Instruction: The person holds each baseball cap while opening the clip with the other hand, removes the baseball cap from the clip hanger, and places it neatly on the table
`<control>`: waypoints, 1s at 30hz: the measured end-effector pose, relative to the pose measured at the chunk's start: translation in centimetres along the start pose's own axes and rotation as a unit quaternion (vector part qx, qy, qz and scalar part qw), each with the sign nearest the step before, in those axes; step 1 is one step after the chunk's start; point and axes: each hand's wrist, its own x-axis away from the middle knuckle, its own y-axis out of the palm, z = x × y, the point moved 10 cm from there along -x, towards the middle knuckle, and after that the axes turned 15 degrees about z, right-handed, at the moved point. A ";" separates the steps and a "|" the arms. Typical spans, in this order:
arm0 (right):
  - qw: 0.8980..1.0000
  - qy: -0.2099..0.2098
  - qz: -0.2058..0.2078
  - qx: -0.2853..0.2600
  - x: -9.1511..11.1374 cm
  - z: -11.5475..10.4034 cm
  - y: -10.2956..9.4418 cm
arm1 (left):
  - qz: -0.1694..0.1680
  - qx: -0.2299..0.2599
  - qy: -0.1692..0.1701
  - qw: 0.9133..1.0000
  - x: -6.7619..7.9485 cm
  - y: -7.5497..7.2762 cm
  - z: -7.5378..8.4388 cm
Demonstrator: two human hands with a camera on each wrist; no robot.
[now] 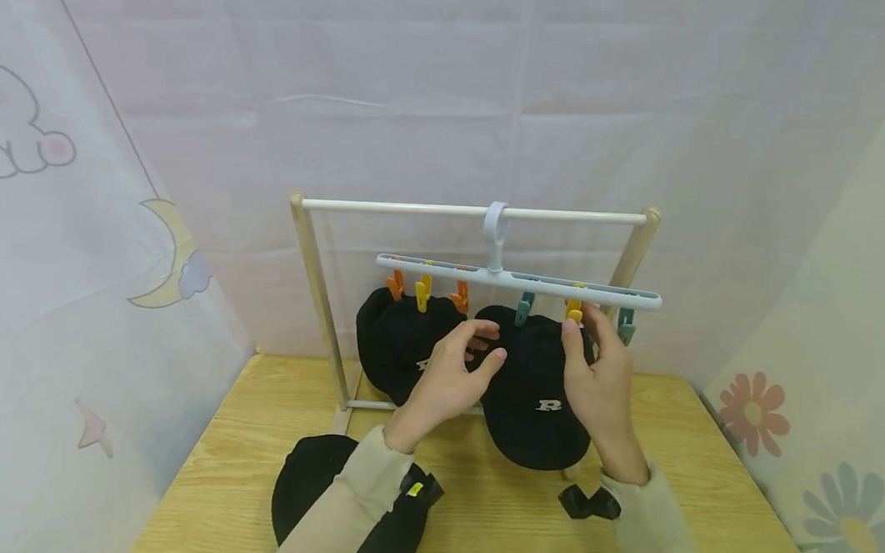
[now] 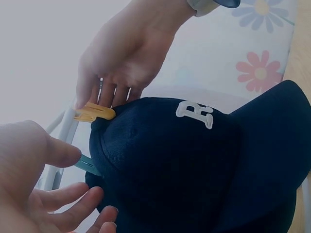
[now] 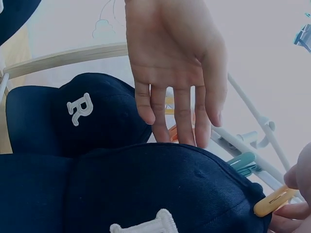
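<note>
A dark baseball cap (image 1: pixel 528 364) with a white letter R hangs brim-down from the white clip hanger (image 1: pixel 450 270). My right hand (image 1: pixel 603 389) pinches the yellow clip (image 2: pixel 99 112) at this cap's upper right edge. A teal clip (image 1: pixel 523 310) grips the cap farther left. Beside that clip, my left hand (image 1: pixel 448 377) is held with fingers spread and nothing between them. Left of it, a second dark R cap (image 3: pixel 104 111) hangs from orange and yellow clips (image 1: pixel 422 294).
The hanger hooks over the white bar (image 1: pixel 401 208) of a wooden-legged rack (image 1: pixel 314 286). Another dark cap (image 1: pixel 312 478) lies on the wooden table (image 1: pixel 206 481) at front left, partly behind my left sleeve. A spare teal clip (image 1: pixel 626 326) hangs at the hanger's right end.
</note>
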 end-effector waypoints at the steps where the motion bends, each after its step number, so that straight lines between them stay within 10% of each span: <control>1: 1.000 0.002 0.000 -0.003 -0.1 0.1 0.0 | -0.002 -0.001 -0.001 1.000 -0.1 0.1 0.0; 30: 0.990 0.087 -0.061 -0.095 -1.5 1.4 0.8 | -0.036 -0.049 0.016 0.998 -1.2 3.5 1.0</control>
